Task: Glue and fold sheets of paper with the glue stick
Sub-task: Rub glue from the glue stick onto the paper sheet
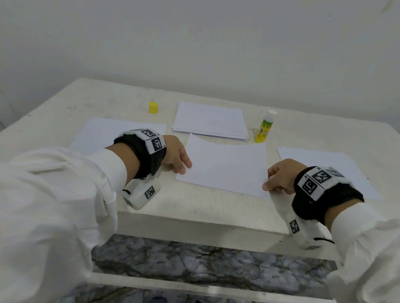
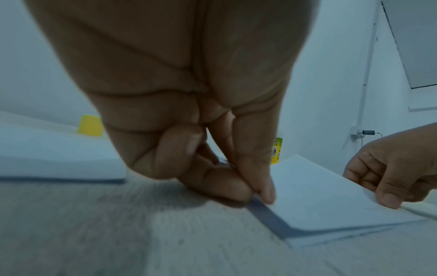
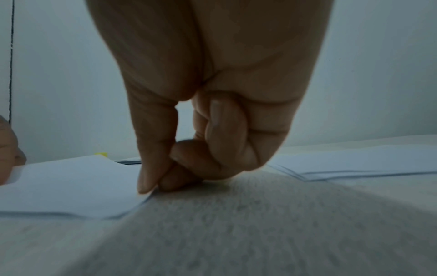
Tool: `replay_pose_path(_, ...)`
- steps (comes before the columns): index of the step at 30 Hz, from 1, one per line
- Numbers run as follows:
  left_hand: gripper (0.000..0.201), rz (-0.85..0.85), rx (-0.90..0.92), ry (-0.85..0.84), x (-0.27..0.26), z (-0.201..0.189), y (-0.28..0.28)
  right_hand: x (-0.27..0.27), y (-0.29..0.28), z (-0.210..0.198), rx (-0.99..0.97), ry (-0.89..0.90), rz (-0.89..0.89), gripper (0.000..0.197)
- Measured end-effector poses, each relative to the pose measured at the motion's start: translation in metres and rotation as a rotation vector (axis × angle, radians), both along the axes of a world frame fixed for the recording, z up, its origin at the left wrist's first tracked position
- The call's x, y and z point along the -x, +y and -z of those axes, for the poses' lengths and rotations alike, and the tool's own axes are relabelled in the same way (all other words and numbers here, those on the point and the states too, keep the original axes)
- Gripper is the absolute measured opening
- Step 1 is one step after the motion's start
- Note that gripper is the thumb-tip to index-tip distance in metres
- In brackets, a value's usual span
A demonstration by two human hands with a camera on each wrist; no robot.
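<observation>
Paper sheet point(image 1: 225, 167) is lying at the centre of the white counter point(image 1: 214, 205), near its front edge, with the far edge curling upward. Left hand point(image 1: 176, 154) is pinching the sheet's left edge between thumb and forefinger, grip clamped on the paper, remaining fingers curled under; the left wrist view is showing that edge lifted slightly, a shadow underneath it. Right hand point(image 1: 282, 175) is pinching the near right corner in the same manner, grip clamped on the paper, thumb on top. Glue stick point(image 1: 264, 127) is standing upright just beyond the sheet's far right corner, uncapped, white tip showing. Yellow cap point(image 1: 153, 106) is sitting apart, at the far left. Stack of sheets point(image 1: 211, 121) is resting behind the held sheet, between cap and glue stick. Single sheets are lying flat on either side: one on the left point(image 1: 95, 133), partly under the left wrist, one on the right point(image 1: 324, 166)
</observation>
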State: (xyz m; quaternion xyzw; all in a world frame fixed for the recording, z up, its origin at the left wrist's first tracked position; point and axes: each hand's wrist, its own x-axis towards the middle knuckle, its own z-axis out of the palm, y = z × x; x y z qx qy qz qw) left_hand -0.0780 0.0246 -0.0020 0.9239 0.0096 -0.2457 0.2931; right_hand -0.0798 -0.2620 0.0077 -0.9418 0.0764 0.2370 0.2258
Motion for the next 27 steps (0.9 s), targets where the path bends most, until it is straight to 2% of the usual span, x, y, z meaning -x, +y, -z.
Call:
replay_pose_path(3,0.022,-0.004,0.015,-0.005,0.0022,0.0001,-0.0006,-0.0004,-0.0001,0.0013,-0.012,0.000,0.014,0.021)
replay_pose_path(8,0.023,0.009,0.000,-0.010,0.0025,0.0003,-0.0004,-0.0003,0.0003,0.0013,-0.020,0.005,0.025,0.019)
replay_pose_path(17,0.026,0.052,-0.088,-0.037,-0.0022,0.0042,0.0005,-0.0004,-0.0002,0.0023,-0.042,0.013,0.028,0.032)
replay_pose_path(24,0.030,0.091,-0.149,-0.066,-0.0029,0.0049,-0.0012,0.0000,0.0009,0.0009,-0.017,0.013,0.009,0.024)
replay_pose_path(27,0.045,0.131,-0.174,-0.081,-0.0032,0.0047,-0.0018,0.0001,0.0025,0.0005,0.007,0.010,0.002,0.014)
